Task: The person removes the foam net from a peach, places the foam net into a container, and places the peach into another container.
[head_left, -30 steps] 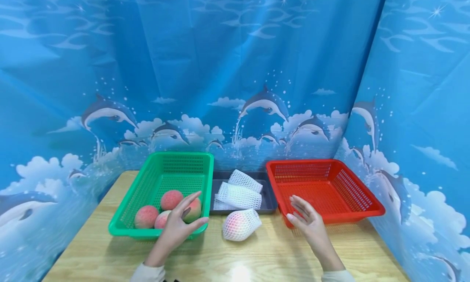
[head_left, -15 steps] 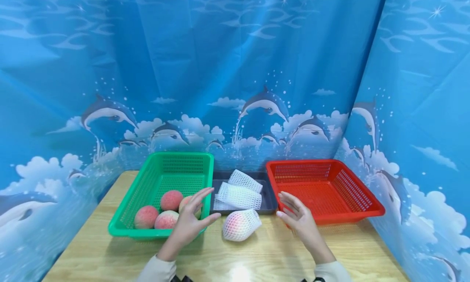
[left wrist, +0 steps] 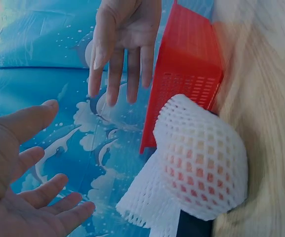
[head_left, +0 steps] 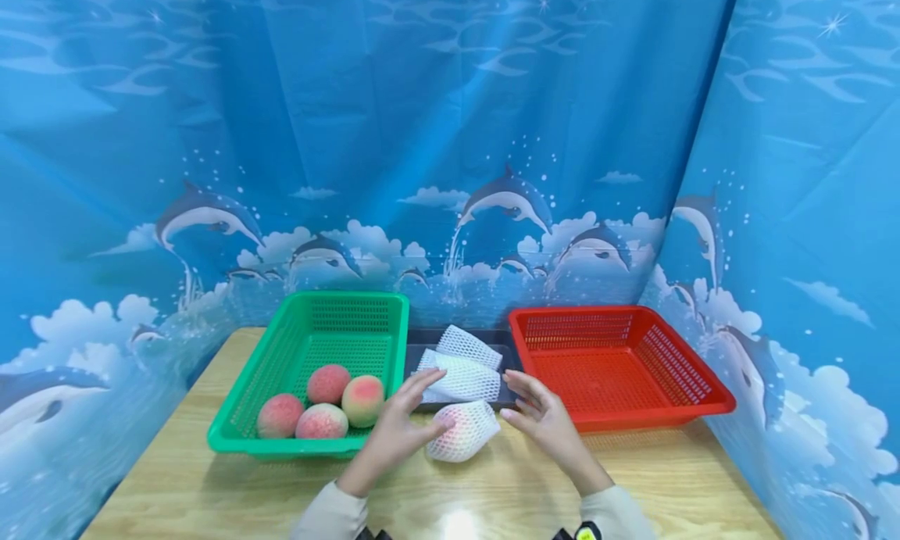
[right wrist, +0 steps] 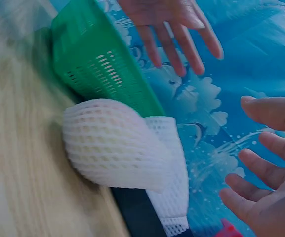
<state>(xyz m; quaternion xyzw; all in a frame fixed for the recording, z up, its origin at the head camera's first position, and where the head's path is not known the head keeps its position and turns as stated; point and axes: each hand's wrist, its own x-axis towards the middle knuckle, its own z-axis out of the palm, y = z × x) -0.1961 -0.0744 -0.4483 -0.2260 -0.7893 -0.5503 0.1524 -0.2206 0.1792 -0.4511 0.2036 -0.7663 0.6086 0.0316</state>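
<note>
A peach in a white foam net lies on the wooden table between my hands. Reddish skin shows through the mesh in the left wrist view. My left hand hovers at its left, fingers spread, the thumb overlapping the fruit in the head view. On its other side hovers my right hand, with fingers slightly bent. Both wrist views show the hands apart from the wrapped peach, palms facing each other, holding nothing. Just behind, several white foam nets lie in a dark tray.
At left stands a green basket with several bare peaches near its front. A red basket is at the right of the tray. Bare wood lies in front. A blue dolphin-print curtain hangs behind.
Both hands have moved inward, the left rightward from over the green basket, the right leftward from the red one, closing in around the wrapped peach. The peach and baskets have stayed put.
</note>
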